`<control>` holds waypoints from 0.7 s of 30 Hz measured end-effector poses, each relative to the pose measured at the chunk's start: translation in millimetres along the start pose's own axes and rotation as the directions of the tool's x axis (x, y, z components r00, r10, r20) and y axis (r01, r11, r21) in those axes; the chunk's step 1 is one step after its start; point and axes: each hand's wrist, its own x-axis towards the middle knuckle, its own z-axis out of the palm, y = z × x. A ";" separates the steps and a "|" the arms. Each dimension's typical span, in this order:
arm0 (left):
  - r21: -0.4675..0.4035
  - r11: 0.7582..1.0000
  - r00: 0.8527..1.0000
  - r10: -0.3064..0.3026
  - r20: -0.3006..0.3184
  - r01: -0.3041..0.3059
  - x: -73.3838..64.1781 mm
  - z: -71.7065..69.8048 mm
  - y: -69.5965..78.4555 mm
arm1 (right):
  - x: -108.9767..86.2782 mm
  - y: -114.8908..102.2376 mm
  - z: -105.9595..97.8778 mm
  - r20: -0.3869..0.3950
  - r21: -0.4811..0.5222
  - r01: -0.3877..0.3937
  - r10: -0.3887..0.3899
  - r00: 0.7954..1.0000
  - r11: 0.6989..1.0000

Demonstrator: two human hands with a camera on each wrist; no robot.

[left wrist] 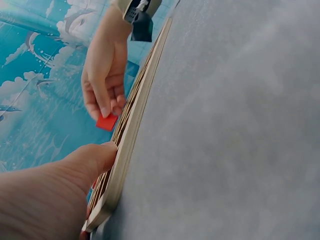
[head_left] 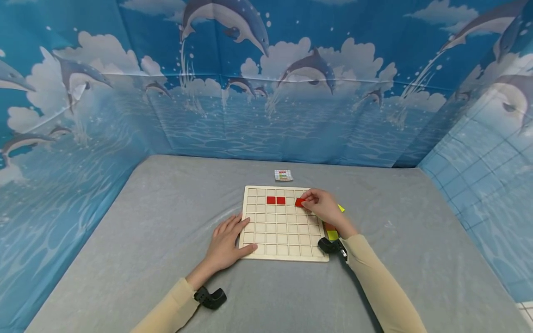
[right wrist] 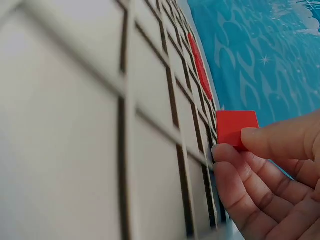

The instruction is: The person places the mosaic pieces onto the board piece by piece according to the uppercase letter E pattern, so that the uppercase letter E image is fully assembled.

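- Grey cloth [head_left: 137, 231]: covers the table surface, with a dolphin-print backdrop [head_left: 258, 125] standing behind and at both sides.
- Left hand [head_left: 226, 245]: fingers extended and unclenched, resting at the left edge of the wooden grid board, thumb on its near left corner; a black wrist device [head_left: 211, 298] is strapped below.
- Wooden grid board [head_left: 276, 227]: lies flat on the cloth.
- Two red square tiles [head_left: 276, 200]: sit side by side in the second row from the far edge.
- Small pattern card [head_left: 283, 175]: lies just beyond the board.
- Third red tile [right wrist: 235, 125]: over the board's far right part, right of the seated pair; contact with the grid cannot be determined.
- Right hand [head_left: 325, 206]: pinches that third tile between thumb and fingers.
- Yellow tile [head_left: 332, 235]: beside the board's right edge, near the right wrist.
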 end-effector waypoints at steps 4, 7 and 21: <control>0.007 1.000 1.000 0.004 0.000 -0.004 0.6 0.6 -1.0 | 8.6 -2.1 9.1 0.000 -0.033 0.018 -0.018 1.000 0.999; 0.008 1.000 1.000 0.004 -0.001 -0.004 0.4 0.6 -1.4 | 14.1 -3.9 14.0 0.001 -0.072 0.014 -0.014 1.000 0.997; 0.017 1.000 1.000 -0.007 0.017 0.007 0.5 -0.9 -1.9 | 18.6 -10.0 20.4 0.015 -0.140 0.003 -0.001 1.000 0.990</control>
